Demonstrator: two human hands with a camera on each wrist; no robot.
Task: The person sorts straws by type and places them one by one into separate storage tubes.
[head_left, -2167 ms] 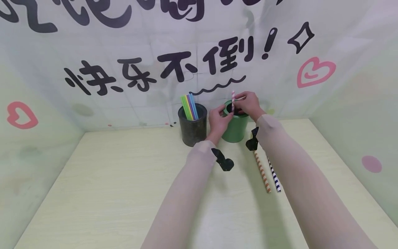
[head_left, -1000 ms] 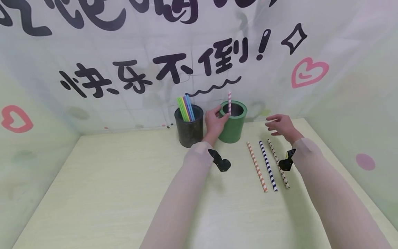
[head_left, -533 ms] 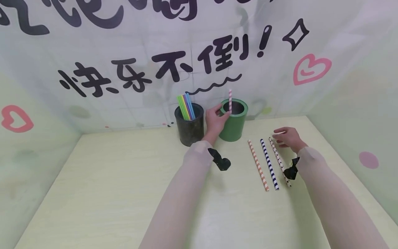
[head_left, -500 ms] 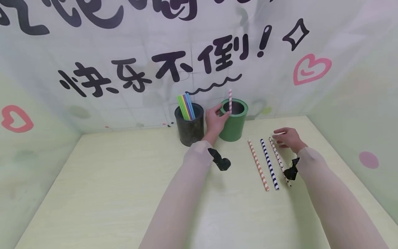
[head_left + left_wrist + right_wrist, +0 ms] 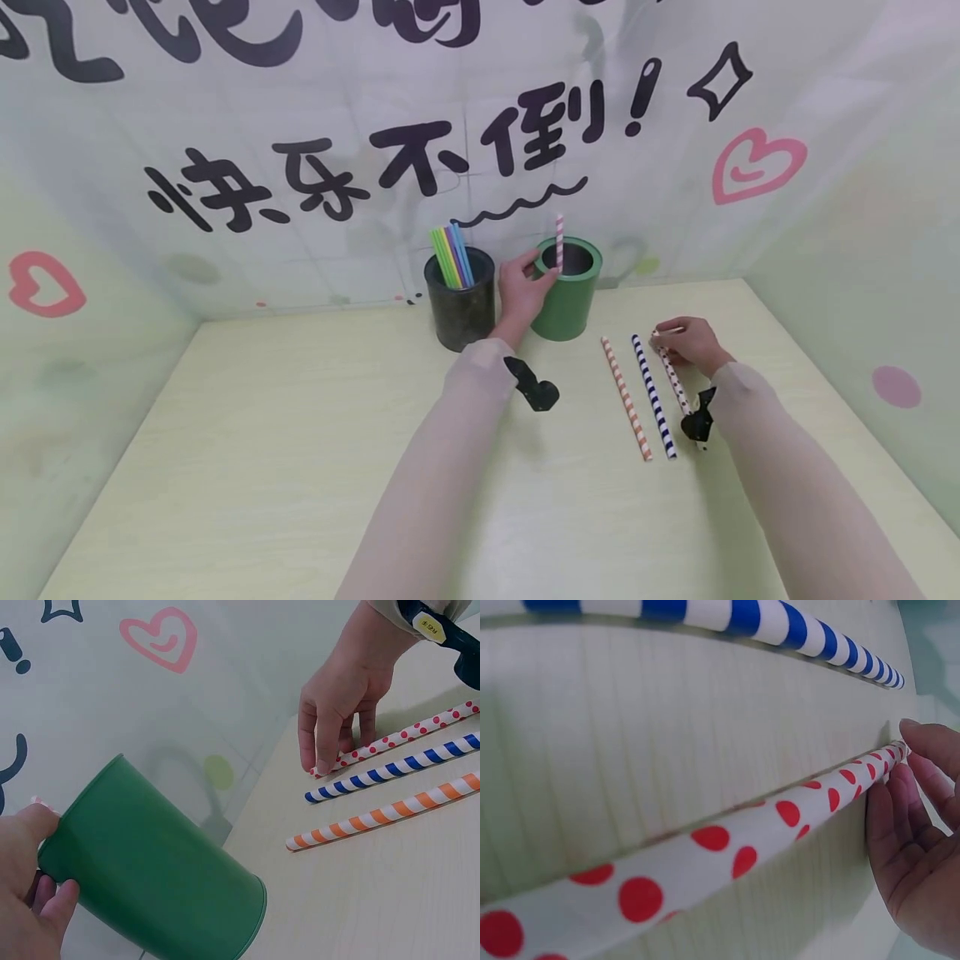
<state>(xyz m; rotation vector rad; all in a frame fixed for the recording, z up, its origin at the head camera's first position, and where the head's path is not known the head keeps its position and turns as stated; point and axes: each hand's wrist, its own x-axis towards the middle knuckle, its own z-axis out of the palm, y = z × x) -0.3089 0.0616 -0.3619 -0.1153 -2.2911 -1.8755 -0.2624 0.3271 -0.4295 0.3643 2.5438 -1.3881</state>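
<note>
My left hand (image 5: 522, 292) holds the green can (image 5: 567, 304) by its rim, which also shows tilted in the left wrist view. A pink-and-white striped paper straw (image 5: 559, 237) stands inside it, close to my thumb. On the right, my right hand (image 5: 690, 343) pinches the far end of a white paper straw with red dots (image 5: 772, 817), thumb and fingers on either side of it. That straw lies along the table. Beside it lie a blue-and-white striped straw (image 5: 390, 770) and an orange-and-white striped straw (image 5: 382, 814), roughly parallel.
A black can (image 5: 462, 310) holding several green, yellow, purple and blue straws (image 5: 452, 257) stands just left of my left hand. Behind the cans rises a white printed wall (image 5: 360, 267), and side walls flank the pale wooden table (image 5: 285, 450).
My right hand has left the pink straw in the green can, moved right and down, and taken the end of the red-dotted straw. My left hand stays at the can.
</note>
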